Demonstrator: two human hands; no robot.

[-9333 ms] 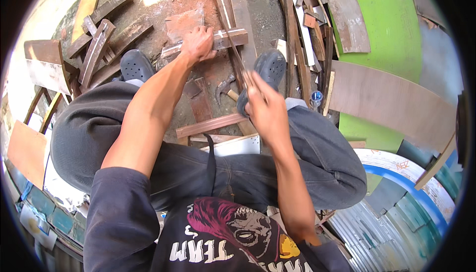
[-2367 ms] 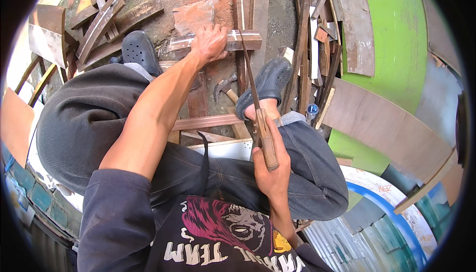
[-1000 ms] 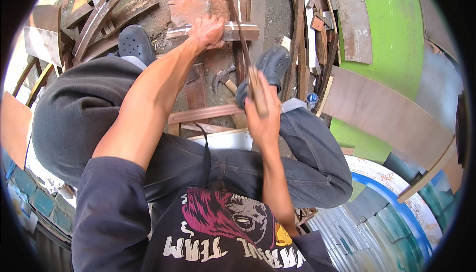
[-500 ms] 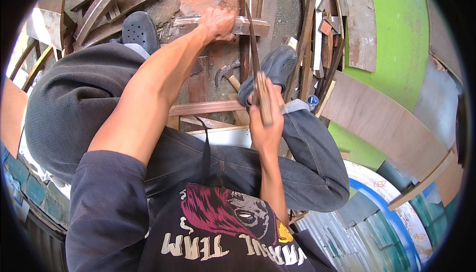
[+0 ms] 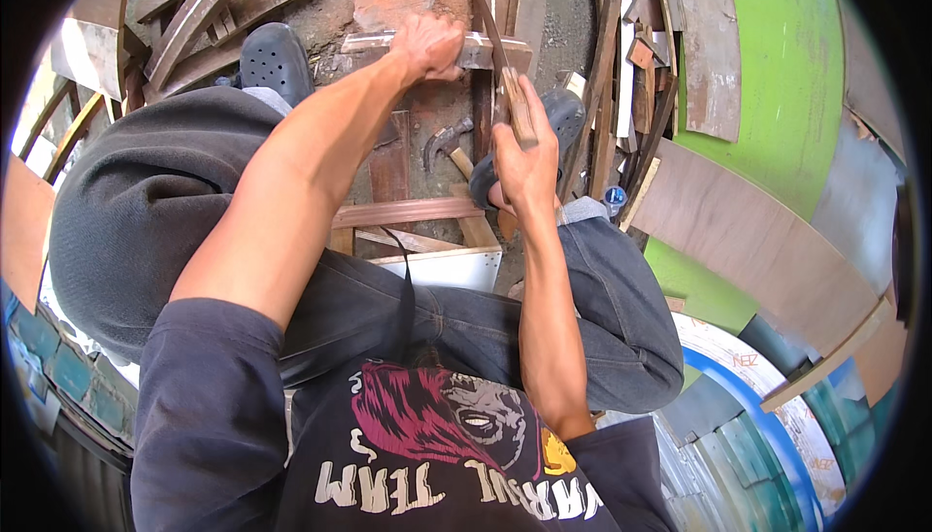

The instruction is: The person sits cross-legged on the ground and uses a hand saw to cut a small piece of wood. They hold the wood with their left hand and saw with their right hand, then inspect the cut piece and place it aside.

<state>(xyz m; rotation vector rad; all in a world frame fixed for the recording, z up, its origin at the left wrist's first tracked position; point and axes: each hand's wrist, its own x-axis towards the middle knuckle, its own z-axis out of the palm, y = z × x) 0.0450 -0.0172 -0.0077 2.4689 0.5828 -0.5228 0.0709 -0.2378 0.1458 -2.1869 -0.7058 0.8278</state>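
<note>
Brown rectangular wooden block with whitish streak (image 5: 515,54), upper centre of frame, clamped by left hand (image 5: 429,47); right hand (image 5: 527,165) grips wooden-handled, dark-bladed handsaw (image 5: 521,115) across it. Sawing seems underway; block unsevered, cut depth unclear.

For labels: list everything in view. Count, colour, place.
Wood block: 1, brown, upper centre
Saw: 1, brown, crossing wood block
Hammer: 1, grey with pale shaft, centre
Wood offcuts: many, brown, upper left and right
Board: at least 1, green, far right
Plywood panel: 1, pale brown, right
Flat piece: 1, white, below hammer
Small round item: 1, blue, centre-right, unclear
Sheets: several, grey and teal, lower right
Clogs: 2, dark grey, worn
Trousers: 1 pair, dark grey, worn
Shirt: 1, dark, printed, bottom centre
Left grip: 1, bare, on wood block
Right grip: 1, bare, on saw handle
</note>
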